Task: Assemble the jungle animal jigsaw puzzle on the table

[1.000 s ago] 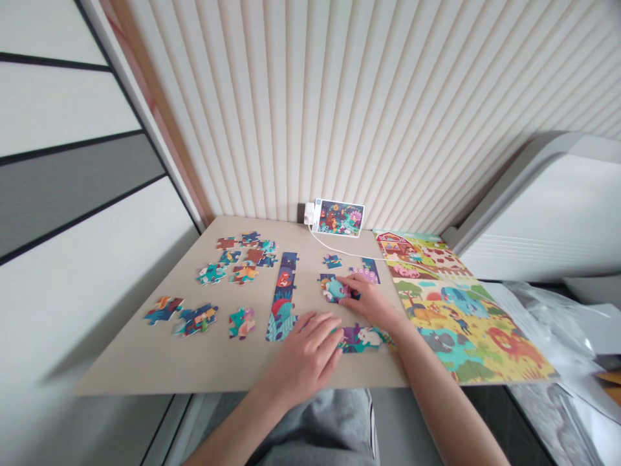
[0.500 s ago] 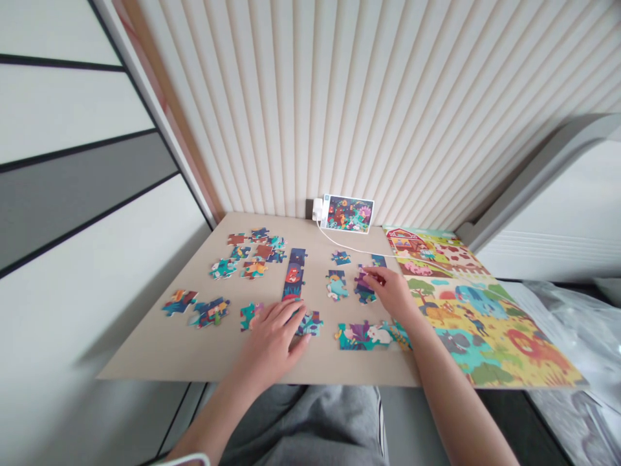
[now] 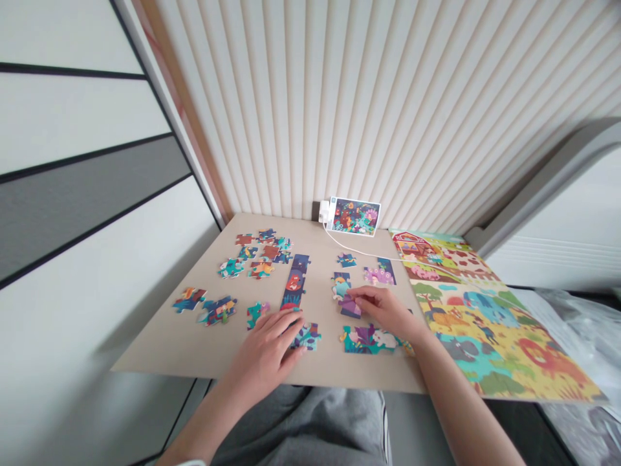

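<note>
My right hand (image 3: 388,312) pinches a purple puzzle piece (image 3: 349,307) just above the assembled bottom row (image 3: 367,340), which shows a white rabbit. The held piece touches or overlaps a blue-and-orange piece (image 3: 341,283) behind it; I cannot tell which. My left hand (image 3: 272,340) lies flat with fingers stretched over the lower end of a joined dark blue strip (image 3: 295,279) with a red animal. Pieces at its edges, one teal (image 3: 255,314) and one blue-purple (image 3: 310,335), are partly covered. A pink-and-blue joined section (image 3: 381,275) lies beyond my right hand.
Several loose pieces (image 3: 261,268) cluster at the back left, and more (image 3: 218,310) lie front left. A picture card (image 3: 355,216) leans on the wall beside a white plug (image 3: 324,211). Its cable (image 3: 369,252) crosses to finished animal puzzles (image 3: 490,336) on the right.
My right hand has moved left and nearer with the purple piece, away from the pink-and-blue section, which now shows. My left hand stays on the strip. The view has shifted slightly.
</note>
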{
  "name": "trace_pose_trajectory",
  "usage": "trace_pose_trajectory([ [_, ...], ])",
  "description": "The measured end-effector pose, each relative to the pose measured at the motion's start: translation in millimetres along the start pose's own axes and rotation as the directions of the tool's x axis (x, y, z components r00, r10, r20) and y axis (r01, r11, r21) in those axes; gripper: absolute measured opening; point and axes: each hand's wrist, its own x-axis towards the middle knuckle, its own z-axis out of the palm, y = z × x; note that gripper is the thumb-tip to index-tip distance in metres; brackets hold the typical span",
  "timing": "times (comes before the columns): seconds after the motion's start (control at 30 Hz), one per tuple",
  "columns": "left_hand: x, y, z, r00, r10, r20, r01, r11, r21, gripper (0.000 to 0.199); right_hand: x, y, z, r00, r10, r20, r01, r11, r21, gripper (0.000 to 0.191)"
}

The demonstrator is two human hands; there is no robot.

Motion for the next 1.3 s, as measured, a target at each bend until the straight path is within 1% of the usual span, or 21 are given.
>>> trace_pose_trajectory([
  [0.1,-2,-2,-1.0,1.0,-0.002,0.006,0.002,1.0,-0.015,0.042,0,-1,-1,1.0,-0.02,-0.014,0.02,1.0,-0.005,0.032],
  [0.13,-3,-2,-0.6,1.0,-0.001,0.003,0.001,1.0,-0.018,0.042,1,0,-2,0.999,-0.022,-0.046,0.022,1.0,0.001,0.032],
  [0.2,-3,-3,0.8,1.0,0.002,-0.009,-0.002,1.0,-0.018,0.042,3,6,-7,0.983,-0.002,-0.183,0.01,0.999,0.044,0.034],
  [0.23,-4,-3,1.6,1.0,0.003,-0.016,-0.003,1.0,-0.016,0.042,5,10,-10,0.962,0.022,-0.272,-0.001,0.997,0.078,0.036],
  [0.3,-4,-3,2.7,1.0,0.003,-0.028,-0.004,1.0,-0.013,0.043,7,18,-17,0.9,0.076,-0.43,-0.009,0.988,0.154,0.042],
  [0.33,-4,-3,3.1,0.999,0.005,-0.034,-0.006,1.0,-0.014,0.042,8,22,-21,0.874,0.093,-0.476,-0.005,0.983,0.183,0.045],
  [0.4,-5,-4,3.6,0.999,0.008,-0.038,-0.008,1.0,-0.016,0.042,8,28,-25,0.852,0.111,-0.511,0.006,0.975,0.222,0.05],
  [0.5,-5,-4,4.1,1.0,0.006,-0.029,-0.006,1.0,-0.015,0.042,8,31,-26,0.861,0.127,-0.493,0.007,0.965,0.261,0.054],
  [0.57,-5,-5,4.3,1.0,0.001,-0.02,-0.001,1.0,-0.016,0.042,8,30,-25,0.869,0.143,-0.474,-0.009,0.962,0.272,0.055],
  [0.67,-5,-5,4.6,1.0,-0.003,-0.007,0.003,1.0,-0.015,0.042,8,28,-24,0.868,0.152,-0.473,-0.017,0.961,0.276,0.054],
  [0.8,-6,-6,5.5,1.0,-0.001,-0.008,0.001,1.0,-0.011,0.042,9,25,-25,0.861,0.145,-0.487,0.007,0.955,0.297,0.057],
  [0.93,-7,-7,6.5,1.0,0.002,0.001,-0.002,1.0,-0.002,0.042,8,24,-24,0.871,0.136,-0.472,0.032,0.943,0.332,0.056],
  [1.0,-7,-7,7.0,1.0,0.002,0.008,-0.002,1.0,0.001,0.043,8,23,-23,0.883,0.134,-0.451,0.026,0.943,0.331,0.055],
  [1.13,-7,-8,7.7,1.0,0.003,0.011,-0.002,1.0,-0.003,0.044,6,18,-16,0.924,0.099,-0.368,0.013,0.957,0.291,0.046],
  [1.3,-6,-7,7.3,1.0,0.0,-0.008,0.0,1.0,-0.021,0.044,4,6,-7,0.956,0.063,-0.285,-0.018,0.987,0.159,0.033],
])
